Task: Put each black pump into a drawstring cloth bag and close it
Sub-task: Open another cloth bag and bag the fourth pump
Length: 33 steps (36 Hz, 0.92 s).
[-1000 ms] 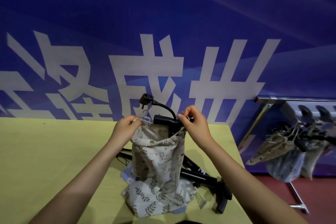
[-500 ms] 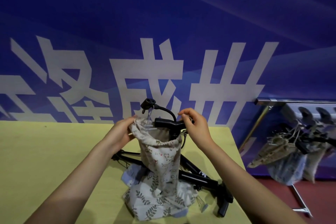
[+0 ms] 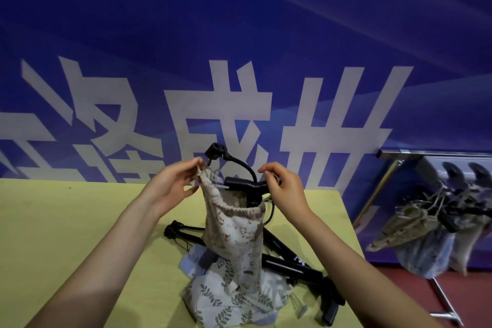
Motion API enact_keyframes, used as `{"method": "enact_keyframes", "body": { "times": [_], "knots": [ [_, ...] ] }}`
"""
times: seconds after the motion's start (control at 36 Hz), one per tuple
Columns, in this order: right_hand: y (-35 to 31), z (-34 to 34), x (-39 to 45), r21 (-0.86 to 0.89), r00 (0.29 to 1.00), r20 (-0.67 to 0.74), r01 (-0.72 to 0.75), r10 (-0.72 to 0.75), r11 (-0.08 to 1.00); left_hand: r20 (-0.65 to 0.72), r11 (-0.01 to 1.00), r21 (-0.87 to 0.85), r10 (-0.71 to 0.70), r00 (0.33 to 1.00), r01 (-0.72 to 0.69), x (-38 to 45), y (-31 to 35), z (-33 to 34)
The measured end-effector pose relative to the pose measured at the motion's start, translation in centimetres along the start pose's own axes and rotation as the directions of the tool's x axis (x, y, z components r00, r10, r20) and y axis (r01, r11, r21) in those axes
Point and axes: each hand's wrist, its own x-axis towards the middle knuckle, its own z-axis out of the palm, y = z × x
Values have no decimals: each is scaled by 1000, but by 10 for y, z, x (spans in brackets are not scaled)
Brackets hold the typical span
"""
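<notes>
At frame centre, a black pump point(image 3: 241, 184) stands in a printed drawstring bag point(image 3: 234, 232), handle and hose poking out. The left hand point(image 3: 170, 184) pinches the bag's rim; the right hand point(image 3: 282, 184) pinches a cord by the handle. Closing seems underway: next, pull outward. Table point(image 3: 66, 221) edge lies right; open room left.

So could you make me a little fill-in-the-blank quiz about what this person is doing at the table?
1. The pump stands inside a cloth bag printed with small ____.
2. The left hand pinches the bag's ____ edge.
3. The table top is ____ in colour.
4. More pumps lie on the table ____ the bag.

Missing words: cats; top; yellow; behind
</notes>
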Motion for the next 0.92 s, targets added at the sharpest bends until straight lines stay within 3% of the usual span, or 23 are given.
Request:
{"method": "enact_keyframes", "body": {
  "times": [0.22, 0.42, 0.47, 0.67, 0.92],
  "knots": [
    [5, 0, -1, -40, 999, 11, 35, -35, 999, 101, 922, -387, 22, 995, 19, -1, 6, 15],
    [5, -2, 0, -58, 999, 8, 42, -42, 997, 23, 958, -169, 238, 971, -231, 1, 3, 22],
    [4, -2, 0, -62, 999, 5, 51, -51, 997, 13, 948, -176, 271, 963, -265, 0, 3, 22],
    [-2, 2, -3, -59, 998, 16, 65, -64, 996, -28, 905, -340, 260, 965, -254, -3, -5, 20],
    [-25, -1, -8, -29, 999, -31, 10, -11, 1000, 10, 960, -36, 279, 960, -278, -3, -12, 19]
  ]
}}
